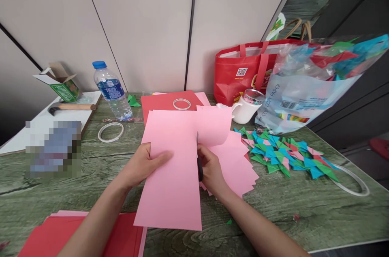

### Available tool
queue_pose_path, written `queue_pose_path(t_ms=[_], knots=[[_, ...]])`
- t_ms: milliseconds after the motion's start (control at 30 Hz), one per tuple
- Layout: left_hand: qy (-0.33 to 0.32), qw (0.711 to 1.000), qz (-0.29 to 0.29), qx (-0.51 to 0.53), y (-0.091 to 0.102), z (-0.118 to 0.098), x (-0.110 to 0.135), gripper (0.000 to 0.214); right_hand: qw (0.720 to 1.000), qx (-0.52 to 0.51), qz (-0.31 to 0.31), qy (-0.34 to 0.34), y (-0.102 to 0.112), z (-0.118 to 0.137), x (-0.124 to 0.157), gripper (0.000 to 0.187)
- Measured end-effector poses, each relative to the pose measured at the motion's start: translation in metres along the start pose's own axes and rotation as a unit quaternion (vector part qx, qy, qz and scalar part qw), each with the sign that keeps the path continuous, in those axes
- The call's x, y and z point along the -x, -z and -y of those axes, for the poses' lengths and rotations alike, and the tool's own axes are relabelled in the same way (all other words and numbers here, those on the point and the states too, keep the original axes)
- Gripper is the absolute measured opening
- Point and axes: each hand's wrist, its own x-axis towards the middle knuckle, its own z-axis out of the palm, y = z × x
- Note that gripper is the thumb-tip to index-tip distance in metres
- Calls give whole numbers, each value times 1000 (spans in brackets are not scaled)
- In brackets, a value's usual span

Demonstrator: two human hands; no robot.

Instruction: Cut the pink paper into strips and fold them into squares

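Note:
A large pink sheet of paper [173, 192] is held up above the table by my left hand [148, 163], thumb on top and fingers behind it. My right hand [210, 165] grips black-handled scissors [199, 168], whose blades sit in a cut running along the sheet. To the right of the cut, a pink strip [214, 125] curls away but appears joined to the sheet near its far end. Below my right hand, cut pink pieces [235, 161] lie fanned out. Part of the scissors is hidden by my fingers and the paper.
Folded paper pieces [282, 151] and a white ring [354, 182] lie right. Behind stand a white mug [244, 109], a red bag [231, 74] and a plastic bag [304, 95]. Leftward are a bottle [114, 95], tape roll [111, 132], hammer [73, 106] and red paper [54, 234].

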Motion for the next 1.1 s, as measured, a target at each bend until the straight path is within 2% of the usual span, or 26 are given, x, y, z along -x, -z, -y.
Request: queue_pose_path(t_ms=[1100], knots=[[-9,1000,2,1,1,2,1,27,1000,-17,-22,-15,-3,0,1,9]])
